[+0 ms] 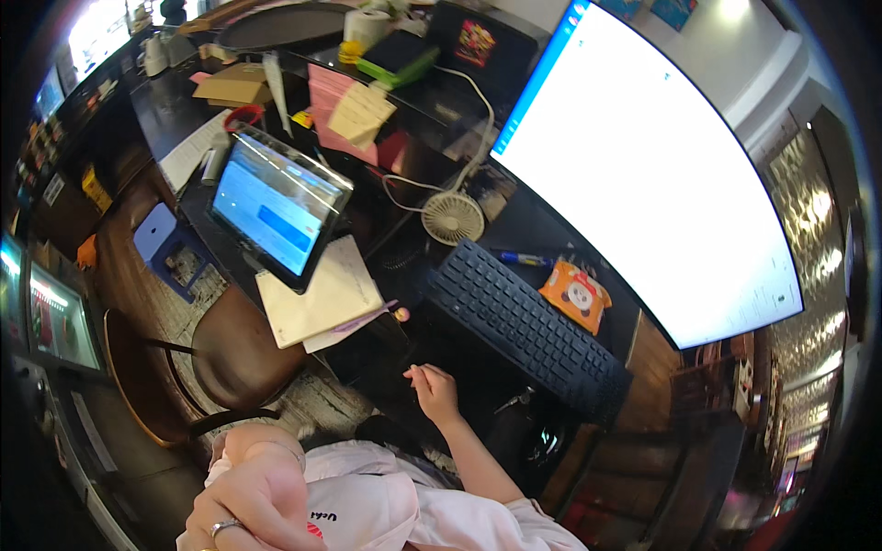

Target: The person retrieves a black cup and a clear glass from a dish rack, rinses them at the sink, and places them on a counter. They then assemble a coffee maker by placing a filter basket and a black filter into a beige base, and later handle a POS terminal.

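My right hand (435,394) is at the near edge of the black desk, left of a black keyboard (530,330), its fingers loosely curled and nothing visible in them. Close to the camera at the lower left, my left hand (251,499) is raised before my light shirt, a ring on one finger; its fingers are bent and their tips hidden. Ahead, a lit tablet (275,206) on a stand tilts beside an open spiral notepad (324,296) with a purple pen. A small white fan (453,217) stands behind the keyboard. An orange packet (576,296) lies beyond the keys.
A large lit monitor (641,172) fills the upper right. Pink and yellow papers (344,113), a cardboard box (234,84) and a green-edged black box (398,58) stand farther back. A brown chair (241,351) and a blue stool (172,241) are at the left.
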Motion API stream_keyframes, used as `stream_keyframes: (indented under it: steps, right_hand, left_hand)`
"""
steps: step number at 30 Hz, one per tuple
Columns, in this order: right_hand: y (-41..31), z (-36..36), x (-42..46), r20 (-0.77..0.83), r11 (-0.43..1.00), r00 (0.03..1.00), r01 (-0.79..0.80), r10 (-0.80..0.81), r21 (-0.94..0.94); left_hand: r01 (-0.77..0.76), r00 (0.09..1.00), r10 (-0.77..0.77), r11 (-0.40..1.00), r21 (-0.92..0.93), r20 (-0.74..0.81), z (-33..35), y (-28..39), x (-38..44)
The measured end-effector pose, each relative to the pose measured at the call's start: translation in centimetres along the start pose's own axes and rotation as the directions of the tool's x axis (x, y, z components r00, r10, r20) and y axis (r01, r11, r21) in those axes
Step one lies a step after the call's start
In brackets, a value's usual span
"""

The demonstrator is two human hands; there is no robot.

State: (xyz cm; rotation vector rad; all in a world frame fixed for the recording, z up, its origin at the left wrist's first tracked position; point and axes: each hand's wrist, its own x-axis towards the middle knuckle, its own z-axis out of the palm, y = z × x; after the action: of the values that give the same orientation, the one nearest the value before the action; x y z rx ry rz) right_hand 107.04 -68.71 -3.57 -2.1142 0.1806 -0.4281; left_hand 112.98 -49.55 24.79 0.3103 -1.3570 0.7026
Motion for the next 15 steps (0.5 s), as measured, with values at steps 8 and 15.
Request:
stream_keyframes:
  steps: [8, 15]
  right_hand:
    - [-0.6, 0.8, -0.6, -0.052, 0.998, 0.998, 0.029, -0.032, -0.064]
    - [-4.4, 5.8, -2.5, -0.287, 0.977, 0.955, -0.012, 0.075, 0.214]
  left_hand:
    - [-0.215, 0.974, 0.155, 0.866, 0.452, 0.168, -1.7, 10.8, 4.0]
    - [-0.305, 0.941, 0.069, 0.598, 0.741, 0.331, 0.8, 29.7, 7.5]
